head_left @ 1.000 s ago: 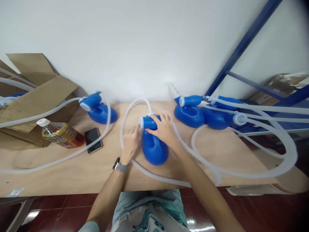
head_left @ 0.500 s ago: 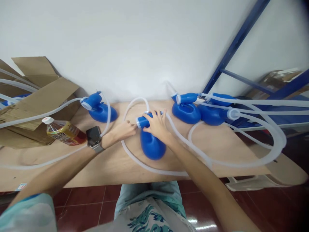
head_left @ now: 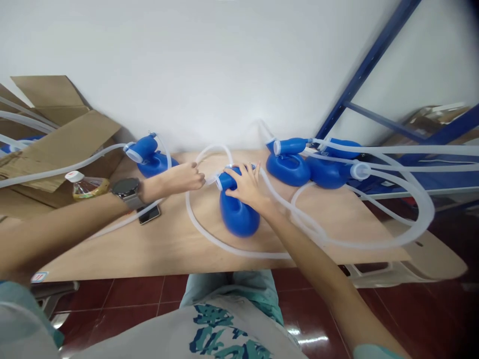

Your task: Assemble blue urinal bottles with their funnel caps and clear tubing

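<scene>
Left hand (head_left: 190, 178) moves off since half a second ago: it sits farther from the white rim of the blue bottle (head_left: 239, 217) and farther out over the tabletop (head_left: 164, 254), and its forearm now hides more of the drink bottle (head_left: 80, 185). Right hand (head_left: 247, 188) stays put. Right fingers (head_left: 236, 174) fan out over the bottle's neck, thumb on the near side, holding it. Bottle body is directly under and just nearer than those fingers, standing on the tabletop, rim facing left. Left fingers are curled in, apart from the rim; cannot tell whether they pinch anything. Clear hose (head_left: 204, 232) loops round the bottle, passing below the left fingers and nearer than the right ones. Watch (head_left: 126, 187) on left wrist. Phone (head_left: 150, 214) lies left of and nearer than the left fingers, partly under the forearm in view. Drink bottle, white cap, well left of the left fingers. Second blue bottle (head_left: 152, 164) beyond and left of them, with hose. Two more blue bottles (head_left: 288, 168) right of the right fingers and beyond, more hoses trailing right. Cardboard box (head_left: 80, 137) far left of the left fingers, flaps up. Blue metal frame (head_left: 359, 75) far right. White wall (head_left: 209, 70) behind everything.
</scene>
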`<state>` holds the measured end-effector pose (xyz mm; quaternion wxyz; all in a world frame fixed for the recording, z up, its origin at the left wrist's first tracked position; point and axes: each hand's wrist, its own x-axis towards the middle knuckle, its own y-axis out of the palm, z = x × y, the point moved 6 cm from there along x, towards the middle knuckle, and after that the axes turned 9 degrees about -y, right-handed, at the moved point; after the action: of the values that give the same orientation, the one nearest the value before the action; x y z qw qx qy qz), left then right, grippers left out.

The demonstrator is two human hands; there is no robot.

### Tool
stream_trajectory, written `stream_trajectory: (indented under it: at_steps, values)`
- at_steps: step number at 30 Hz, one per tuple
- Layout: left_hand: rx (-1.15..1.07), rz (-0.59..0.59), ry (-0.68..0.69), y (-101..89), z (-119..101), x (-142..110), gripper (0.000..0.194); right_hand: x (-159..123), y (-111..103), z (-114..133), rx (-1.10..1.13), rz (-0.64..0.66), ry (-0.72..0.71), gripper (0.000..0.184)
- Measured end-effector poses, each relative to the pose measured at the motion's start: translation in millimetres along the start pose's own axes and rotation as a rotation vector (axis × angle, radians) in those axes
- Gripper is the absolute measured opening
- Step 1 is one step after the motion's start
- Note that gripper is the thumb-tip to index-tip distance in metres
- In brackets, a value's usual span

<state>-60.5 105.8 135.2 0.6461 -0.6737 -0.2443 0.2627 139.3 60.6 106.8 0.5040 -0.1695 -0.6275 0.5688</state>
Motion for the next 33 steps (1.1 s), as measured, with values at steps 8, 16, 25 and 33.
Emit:
stream_trajectory:
  at_steps: [8, 16, 25, 33]
  values:
    - [-0.301, -0.181, -0.514, 90.2, 9, -24, 0.023, -9, -5, -11, 0.012, -0.130, 0.051, 0.067]
    - [-0.771, -0.607, -0.682, 113.4, -25, -32, 0.038, 4, -11, 5, -0.173, 0.058, -0.163, 0.062]
    - [-1.223, -0.815, -0.509, 84.7, -48, -8, 0.032, 7, -10, 9, -0.109, 0.101, -0.230, 0.068]
    - [-1.315, -0.955, -0.606, 62.7, 0, -48, 0.040, -1, 4, -10, 0.026, 0.089, -0.020, 0.088]
